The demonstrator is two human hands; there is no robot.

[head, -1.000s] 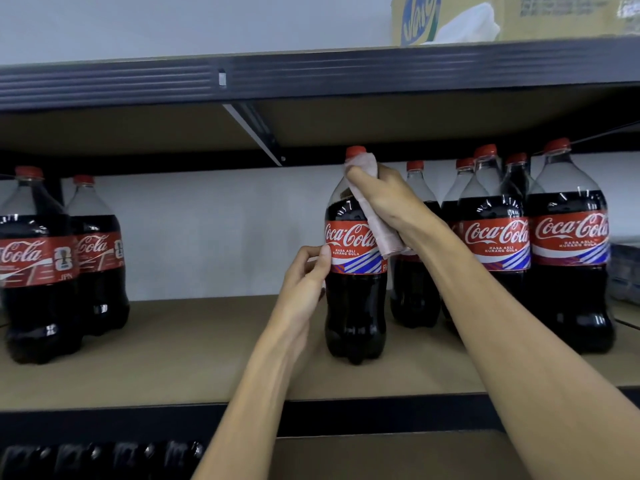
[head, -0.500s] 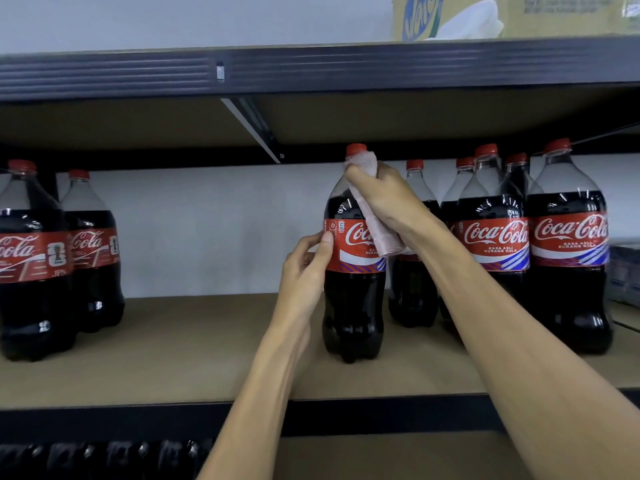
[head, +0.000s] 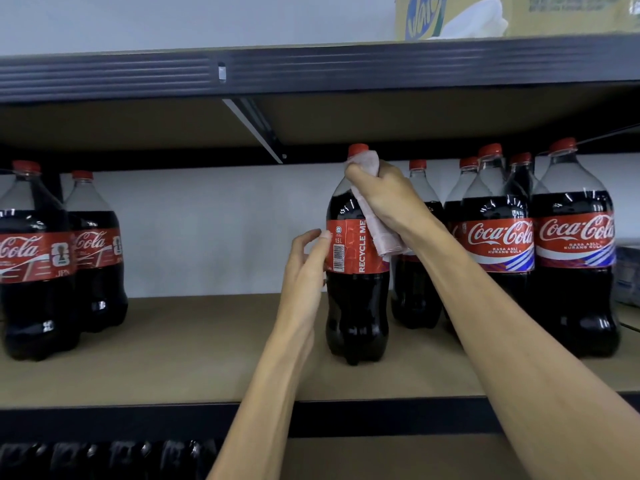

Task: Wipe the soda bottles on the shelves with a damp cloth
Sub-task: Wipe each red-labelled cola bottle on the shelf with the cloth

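Observation:
One dark cola bottle with a red cap and red label stands alone at the middle of the brown shelf, its barcode and "RECYCLE ME" side facing me. My right hand grips a pale pink cloth and presses it against the bottle's shoulder and neck; the cloth's tail hangs down over the label. My left hand touches the label's left edge with thumb and fingertips, fingers loosely bent around the bottle's side.
Several more cola bottles crowd the shelf to the right, two others stand at the left. The upper shelf's black beam runs close overhead, with a cardboard box on it. More bottle caps show on the lower shelf.
The bottle has turned on the spot, so its logo went out of sight and the barcode side came round. My left hand slid along the label; the right hand stayed at the neck.

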